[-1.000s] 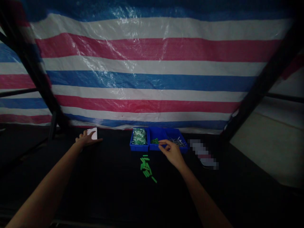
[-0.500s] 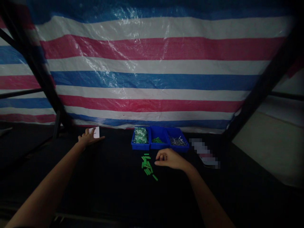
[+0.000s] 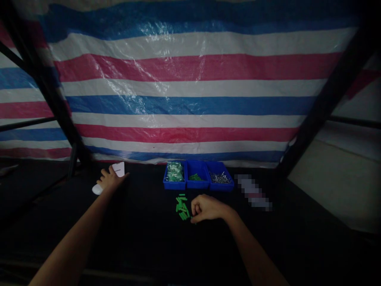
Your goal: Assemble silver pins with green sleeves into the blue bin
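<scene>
My left hand lies with its fingers spread over a white object at the far left. A flat white panel with a dark line shows beyond the fingers, and a rounded white end shows beside the wrist. My right hand is low over the black table, thumb and forefinger pinched at a single green wall plug, which the fingertips mostly hide. Just left of those fingertips lies a loose pile of green wall plugs.
Three blue bins stand behind the pile: the left bin holds clear bags with green contents, the middle bin some green plugs, the right bin metal screws. A pixelated flat item lies right. Striped sheeting hangs behind.
My right hand has moved down and slightly left onto the stray plug at the pile's near end. My left hand has shifted over the white object, baring its rounded end. The view has tilted slightly.
</scene>
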The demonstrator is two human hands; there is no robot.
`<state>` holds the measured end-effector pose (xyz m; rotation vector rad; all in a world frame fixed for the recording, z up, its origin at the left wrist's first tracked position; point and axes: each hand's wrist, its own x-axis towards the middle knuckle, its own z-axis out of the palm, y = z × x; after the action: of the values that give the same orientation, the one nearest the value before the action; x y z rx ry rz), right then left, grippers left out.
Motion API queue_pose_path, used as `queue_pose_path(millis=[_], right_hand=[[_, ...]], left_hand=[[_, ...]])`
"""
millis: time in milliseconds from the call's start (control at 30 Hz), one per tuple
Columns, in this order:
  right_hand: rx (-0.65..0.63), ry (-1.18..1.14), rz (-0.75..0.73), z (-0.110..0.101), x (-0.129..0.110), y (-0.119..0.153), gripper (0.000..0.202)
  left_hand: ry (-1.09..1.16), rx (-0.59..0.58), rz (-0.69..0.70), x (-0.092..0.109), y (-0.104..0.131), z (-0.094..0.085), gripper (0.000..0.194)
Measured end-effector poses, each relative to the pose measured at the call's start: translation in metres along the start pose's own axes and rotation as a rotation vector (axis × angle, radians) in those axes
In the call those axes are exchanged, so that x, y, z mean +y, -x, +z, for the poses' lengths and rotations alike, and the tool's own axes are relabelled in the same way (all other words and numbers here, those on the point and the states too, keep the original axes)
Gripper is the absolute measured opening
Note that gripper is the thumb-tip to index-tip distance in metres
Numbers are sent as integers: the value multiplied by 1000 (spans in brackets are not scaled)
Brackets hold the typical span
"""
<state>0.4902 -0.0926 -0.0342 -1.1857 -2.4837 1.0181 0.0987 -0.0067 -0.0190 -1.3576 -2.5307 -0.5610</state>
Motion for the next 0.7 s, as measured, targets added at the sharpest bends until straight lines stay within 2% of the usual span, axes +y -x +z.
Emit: queue_pose_path(millis=[200,333,433,700], right_hand=[[1,-30,-21,0,3,-1,20],[0,-25,-38,-1,3,0,21],[-7,-29,-29,-2,2,0,21],[15,-74,-16,-2,8,1,12]], left_hand=[[12,-44,-33,13,-7,8,93],[45,-90,74,20,-13,9,90],[78,-116,93,21,-17,11,89],[68,-97,240,28,-8,14,87]])
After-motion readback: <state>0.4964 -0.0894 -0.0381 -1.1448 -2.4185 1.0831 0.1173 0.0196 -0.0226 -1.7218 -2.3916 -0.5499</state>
